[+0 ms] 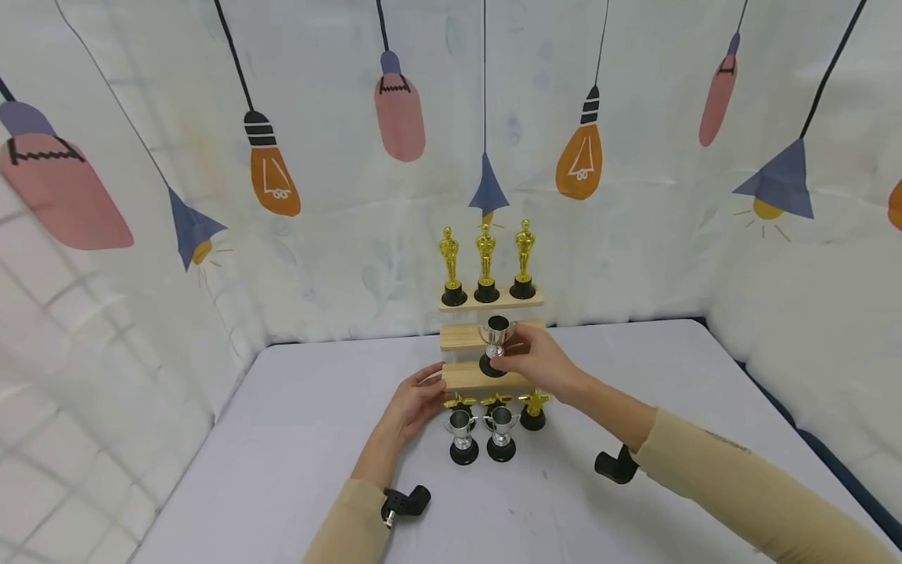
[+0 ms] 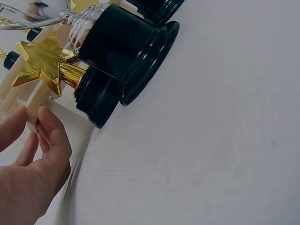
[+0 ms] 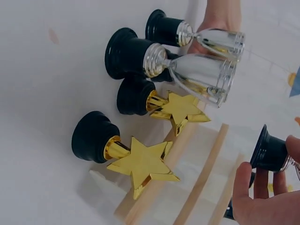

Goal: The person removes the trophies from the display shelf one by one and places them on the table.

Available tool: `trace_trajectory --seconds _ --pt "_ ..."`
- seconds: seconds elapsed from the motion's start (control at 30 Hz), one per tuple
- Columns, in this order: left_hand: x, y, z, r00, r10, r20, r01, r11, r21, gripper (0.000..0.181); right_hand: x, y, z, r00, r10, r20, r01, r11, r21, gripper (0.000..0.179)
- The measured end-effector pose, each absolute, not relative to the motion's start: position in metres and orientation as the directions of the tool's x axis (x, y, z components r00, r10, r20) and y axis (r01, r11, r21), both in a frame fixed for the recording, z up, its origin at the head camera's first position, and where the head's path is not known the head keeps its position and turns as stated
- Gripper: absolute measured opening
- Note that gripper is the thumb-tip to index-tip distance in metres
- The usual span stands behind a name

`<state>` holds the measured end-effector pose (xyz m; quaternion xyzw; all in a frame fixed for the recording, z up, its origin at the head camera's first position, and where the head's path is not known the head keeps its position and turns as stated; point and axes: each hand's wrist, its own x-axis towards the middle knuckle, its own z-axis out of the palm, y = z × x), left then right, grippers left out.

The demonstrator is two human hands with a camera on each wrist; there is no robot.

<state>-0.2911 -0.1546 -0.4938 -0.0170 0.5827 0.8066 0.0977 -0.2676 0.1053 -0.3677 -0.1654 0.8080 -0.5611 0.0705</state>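
My right hand (image 1: 541,360) holds a silver cup trophy (image 1: 497,332) with a black base, upright in front of the middle wooden step. In the right wrist view, fingers curl around its black base (image 3: 272,152). My left hand (image 1: 416,403) is at the left end of the lowest step of a stepped wooden stand (image 1: 461,377); the left wrist view has thumb and forefinger pinching that board's end (image 2: 36,105). Three gold statuettes (image 1: 486,258) stand in a row on the top step. Below the stand, gold star trophies (image 1: 534,403) stand behind two silver cup trophies (image 1: 501,431).
A white-covered table (image 1: 282,446) carries everything. Behind it hangs a pale curtain (image 1: 338,258) printed with lamps and bulbs. The two silver cups stand close together, right in front of the stars and near the left hand.
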Motion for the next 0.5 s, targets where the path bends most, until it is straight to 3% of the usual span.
trace_trajectory --seconds 0.5 --pt "-0.291 -0.156 -0.493 -0.977 0.172 -0.128 -0.178 -0.314 0.933 0.053 -0.239 0.128 -0.37 -0.94 -0.34 0.032 -0.149 0.324 -0.934 0.025"
